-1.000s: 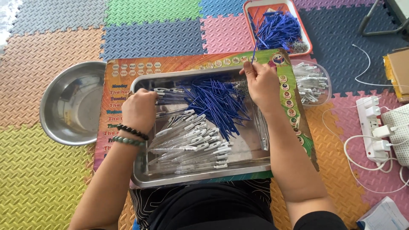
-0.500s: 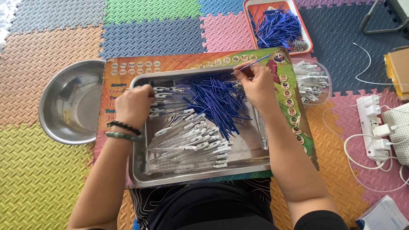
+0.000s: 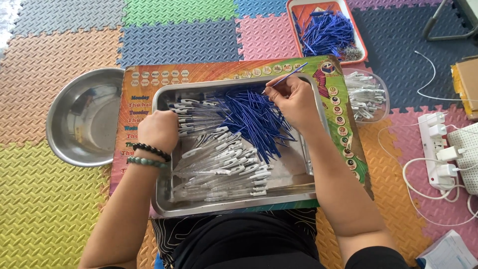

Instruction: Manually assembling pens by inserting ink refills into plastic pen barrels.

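Foam mat floor | steel tray: clear pens, blue refills | right hand pinches refill | left hand grips pens

I see my right hand pinching a blue refill pointing toward one o'clock above the steel tray. My left hand rests on clear pen barrels at nine o'clock of the blue pile.

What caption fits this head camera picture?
Right hand lifts one blue pen refill over a steel tray of clear pen barrels; left hand rests among them.
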